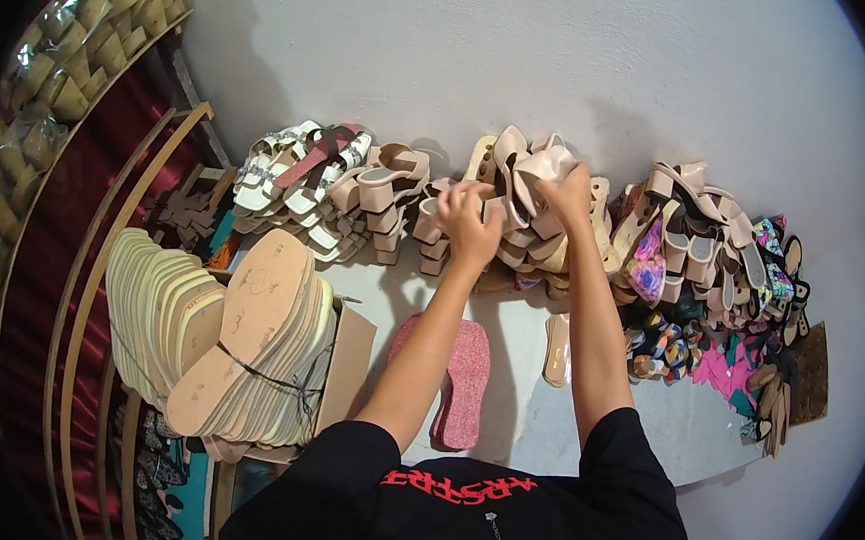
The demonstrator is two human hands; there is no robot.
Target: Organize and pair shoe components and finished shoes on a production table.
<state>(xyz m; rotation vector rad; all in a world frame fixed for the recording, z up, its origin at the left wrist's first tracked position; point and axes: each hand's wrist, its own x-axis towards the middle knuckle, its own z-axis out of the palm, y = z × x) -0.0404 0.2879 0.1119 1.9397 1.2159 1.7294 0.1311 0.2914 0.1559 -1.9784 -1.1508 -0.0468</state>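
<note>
Both arms reach to the back of the white table. My right hand [570, 194] grips the edge of a pale beige heeled sandal [542, 167] at the top of a pile by the wall. To its left, my left hand [470, 224] is raised with fingers apart and nothing in it, in front of stacked beige block-heel sandals [429, 235]. Part of that stack is hidden behind the hand. Pink patterned insoles [465, 383] lie on the table below my forearms, one partly covered by my left arm.
White strappy sandals [302, 201] stand at the back left. A tied stack of tan insole boards [265, 298] fills a cardboard box [348, 364]. More beige sandals [700, 249] and colourful straps [663, 346] crowd the right. Wooden rack rails [76, 345] rise at left.
</note>
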